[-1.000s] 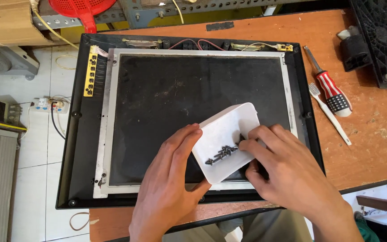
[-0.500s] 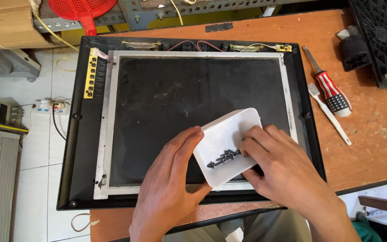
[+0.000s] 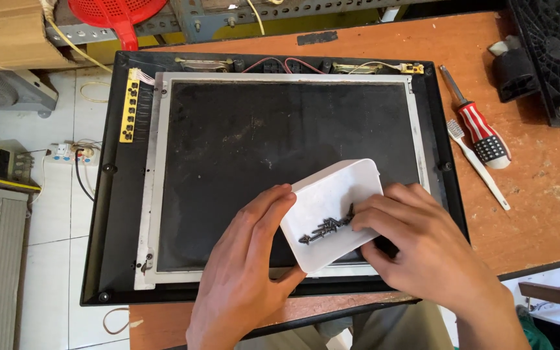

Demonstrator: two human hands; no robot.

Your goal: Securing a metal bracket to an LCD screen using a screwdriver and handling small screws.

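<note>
Left hand [image 3: 244, 272] steadies the small white plastic tray [image 3: 333, 210]; right hand [image 3: 422, 249], fingers curled at 3 o'clock, picks among loose dark screws [image 3: 325, 230], none fitted yet.

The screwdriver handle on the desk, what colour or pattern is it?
The screwdriver handle is red with white stripes and a dark, white-dotted end, seen best in the head view.

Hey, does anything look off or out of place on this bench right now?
The white plastic tray of dark screws sits tilted on the opened monitor's dusty black panel, steadied by left hand and right hand.
</note>
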